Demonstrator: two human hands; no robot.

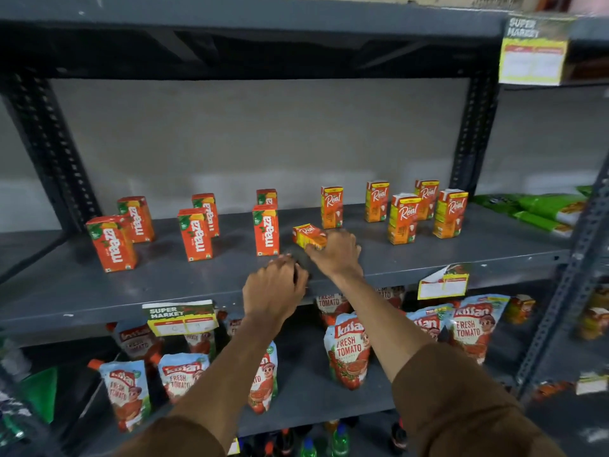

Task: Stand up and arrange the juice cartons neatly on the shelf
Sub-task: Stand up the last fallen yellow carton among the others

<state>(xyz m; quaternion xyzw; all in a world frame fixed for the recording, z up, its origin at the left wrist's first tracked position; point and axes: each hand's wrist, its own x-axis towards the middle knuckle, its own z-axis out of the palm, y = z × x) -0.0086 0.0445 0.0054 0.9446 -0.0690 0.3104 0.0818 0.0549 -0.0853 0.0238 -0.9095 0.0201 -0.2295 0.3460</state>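
A grey metal shelf (164,278) carries small orange juice cartons. Several Maaza cartons (195,233) stand upright in pairs on its left half. Several Real cartons (402,218) stand upright at the right. One Real carton (308,235) lies on its side near the middle, and my right hand (336,252) grips its near end. My left hand (275,288) hovers at the shelf's front edge just left of it, fingers curled, holding nothing that I can see.
Kissan tomato ketchup pouches (350,349) crowd the shelf below, with bottles under them. Green packets (540,209) lie on the neighbouring shelf to the right. Yellow price tags (180,319) hang from the shelf's front edge. An upper shelf board (250,18) runs overhead.
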